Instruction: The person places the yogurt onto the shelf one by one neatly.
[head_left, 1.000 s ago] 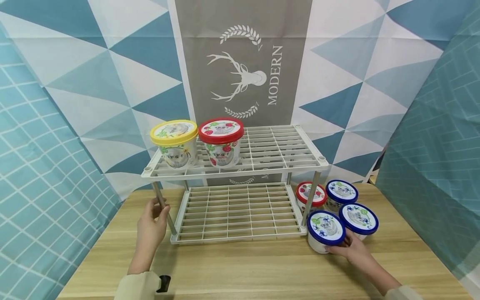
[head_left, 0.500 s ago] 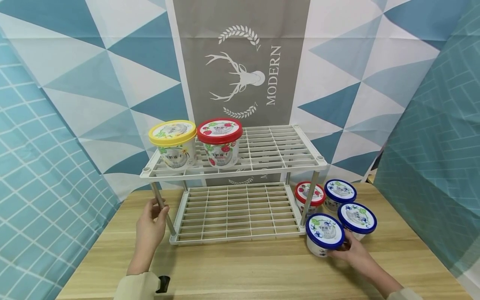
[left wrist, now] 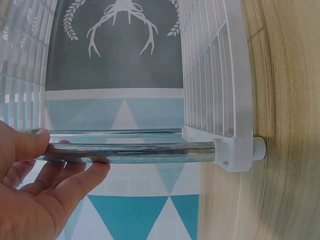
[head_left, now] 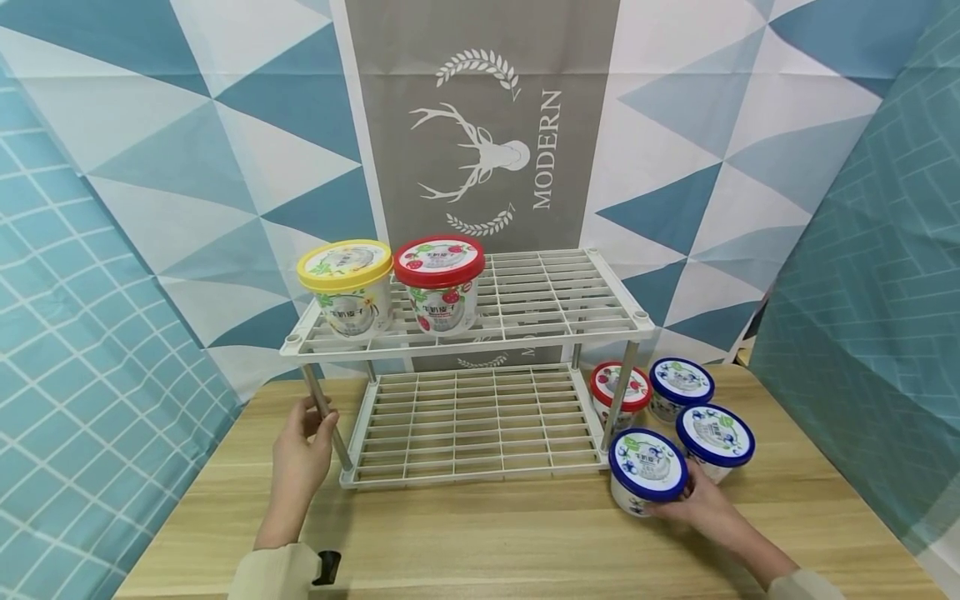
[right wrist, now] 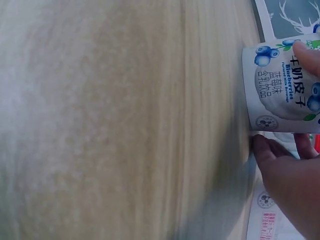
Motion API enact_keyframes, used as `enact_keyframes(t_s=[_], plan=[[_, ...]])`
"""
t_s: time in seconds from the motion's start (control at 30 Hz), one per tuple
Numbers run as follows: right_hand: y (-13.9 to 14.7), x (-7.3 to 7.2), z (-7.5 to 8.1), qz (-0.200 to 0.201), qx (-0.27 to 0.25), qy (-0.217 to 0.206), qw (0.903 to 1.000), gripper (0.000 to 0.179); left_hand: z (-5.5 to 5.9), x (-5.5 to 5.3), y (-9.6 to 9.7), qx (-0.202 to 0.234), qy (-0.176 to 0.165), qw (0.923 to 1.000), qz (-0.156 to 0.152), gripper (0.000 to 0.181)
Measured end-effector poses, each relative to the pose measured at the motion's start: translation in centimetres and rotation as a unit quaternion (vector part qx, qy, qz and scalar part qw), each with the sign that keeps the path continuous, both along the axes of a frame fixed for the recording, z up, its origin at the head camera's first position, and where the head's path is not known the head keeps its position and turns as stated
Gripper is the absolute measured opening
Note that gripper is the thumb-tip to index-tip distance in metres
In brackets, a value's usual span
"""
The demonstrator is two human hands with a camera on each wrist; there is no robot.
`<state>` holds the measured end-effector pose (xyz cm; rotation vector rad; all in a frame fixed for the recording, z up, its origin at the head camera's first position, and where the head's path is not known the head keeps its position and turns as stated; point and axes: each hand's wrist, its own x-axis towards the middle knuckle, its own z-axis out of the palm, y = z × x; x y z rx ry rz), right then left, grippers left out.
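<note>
My left hand (head_left: 302, 457) grips the metal front-left post (left wrist: 150, 153) of a white two-tier rack (head_left: 480, 479), thumb on one side and fingers on the other. At the right, my right hand (head_left: 703, 502) holds a white tub with a blue lid (head_left: 648, 463). Blueberries are printed on that tub's side (right wrist: 277, 95) in the right wrist view. Just behind it stands another blue-lidded tub (head_left: 716, 435). A third blue-lidded tub (head_left: 681, 381) and a small red-lidded tub (head_left: 621, 387) are farther back, the latter partly hidden by the rack's front-right post.
On the rack's upper tier sit a yellow-lidded tub (head_left: 347, 287) and a red-lidded tub (head_left: 441, 283), side by side at the left. The rack stands on a wooden table (head_left: 480, 542). Patterned cloths (head_left: 487, 125) hang behind and at both sides.
The blue-lidded tub in my right hand has shifted slightly left and toward the front. My left hand stays on the post; the other tubs stand as before.
</note>
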<state>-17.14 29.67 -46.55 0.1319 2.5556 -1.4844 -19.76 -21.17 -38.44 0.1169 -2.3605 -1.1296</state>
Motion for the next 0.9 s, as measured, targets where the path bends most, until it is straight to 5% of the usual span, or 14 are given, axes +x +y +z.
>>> enact_keyframes(t_s=[0.13, 0.43, 0.9], plan=[[-0.3, 0.0, 0.0, -0.001, 0.004, 0.010, 0.9999, 0.106, 0.0, 0.0, 0.0, -0.003, 0.004, 1.0000, 0.003, 0.027], [-1.1, -0.1, -0.5, 0.003, 0.003, 0.106, 0.9943, 0.098, 0.0, -0.1, 0.0, -0.006, 0.009, 0.9999, 0.004, 0.027], [-1.7, -0.3, -0.9, 0.000, -0.033, 0.130, 0.9910, 0.101, 0.0, -0.1, 0.0, 0.000, -0.005, 1.0000, 0.001, 0.028]])
